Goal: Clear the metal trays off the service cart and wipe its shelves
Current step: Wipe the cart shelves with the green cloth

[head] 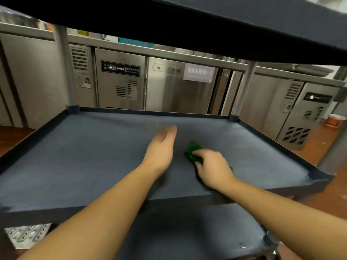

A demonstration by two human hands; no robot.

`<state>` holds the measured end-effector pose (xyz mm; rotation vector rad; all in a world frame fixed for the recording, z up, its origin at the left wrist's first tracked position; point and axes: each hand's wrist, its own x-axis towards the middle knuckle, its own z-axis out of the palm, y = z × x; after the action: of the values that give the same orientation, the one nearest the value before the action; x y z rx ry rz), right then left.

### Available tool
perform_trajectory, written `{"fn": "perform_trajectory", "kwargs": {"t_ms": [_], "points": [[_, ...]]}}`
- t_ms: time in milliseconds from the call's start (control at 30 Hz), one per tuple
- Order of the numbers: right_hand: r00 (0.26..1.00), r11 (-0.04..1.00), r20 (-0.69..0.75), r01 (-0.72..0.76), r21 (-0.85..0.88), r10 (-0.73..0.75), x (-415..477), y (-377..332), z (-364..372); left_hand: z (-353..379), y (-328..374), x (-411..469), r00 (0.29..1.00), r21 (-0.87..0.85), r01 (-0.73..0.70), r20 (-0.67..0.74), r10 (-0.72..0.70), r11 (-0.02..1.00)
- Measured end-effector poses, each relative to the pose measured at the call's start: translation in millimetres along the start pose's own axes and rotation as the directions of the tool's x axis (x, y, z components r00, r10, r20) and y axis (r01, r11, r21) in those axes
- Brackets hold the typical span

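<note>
Right hand (212,166): fingers curled over a green cloth (193,152), pinning it flat to the shelf.
Green cloth: small, crumpled, glossy; mostly covered by the fingers, with an edge showing behind the wrist.
Left hand (161,147): fingers straight and together, holding nothing, just beside the cloth and not touching it.
Middle shelf (84,156): of the service cart, directly under both hands; dark grey, matte, rectangular, with a low raised rim.
Upper shelf (187,19): same grey, overhanging close above and cutting off the top of the view.
Lower shelf (187,231): grey, beneath the forearms.
Corner posts (65,68): round, dull metal.
Perforated metal sheet (26,235): lower left, partly hidden.
Stainless counters (120,81): behind the cart, brushed steel, louvred vents.
Orange bucket (335,121): far right, on the floor.
</note>
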<state>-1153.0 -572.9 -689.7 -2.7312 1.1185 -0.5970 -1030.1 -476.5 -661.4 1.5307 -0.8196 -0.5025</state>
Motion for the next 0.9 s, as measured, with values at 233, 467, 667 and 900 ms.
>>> {"fn": "perform_trajectory", "kwargs": {"t_ms": [233, 467, 667, 900], "points": [[0.968, 0.969, 0.143, 0.182, 0.166, -0.207, -6, -180, 43, -105, -15, -17, 0.984, 0.102, -0.041, -0.17, 0.059, 0.994], [0.895, 0.903, 0.242, 0.293, 0.313, -0.375, -25, -266, 57, -183, -22, -45, 0.911, 0.12, -0.051, -0.402, 0.095, 0.992], [0.816, 0.849, 0.245, 0.474, 0.234, -0.523, -21, -205, 41, -140, -17, -48, 0.942, 0.1, -0.036, -0.329, 0.067, 0.994], [0.871, 0.888, 0.184, 0.428, 0.167, -0.455, -19, -42, 0, -36, 8, -45, 0.986, 0.113, -0.125, -0.099, 0.137, 0.986]]}}
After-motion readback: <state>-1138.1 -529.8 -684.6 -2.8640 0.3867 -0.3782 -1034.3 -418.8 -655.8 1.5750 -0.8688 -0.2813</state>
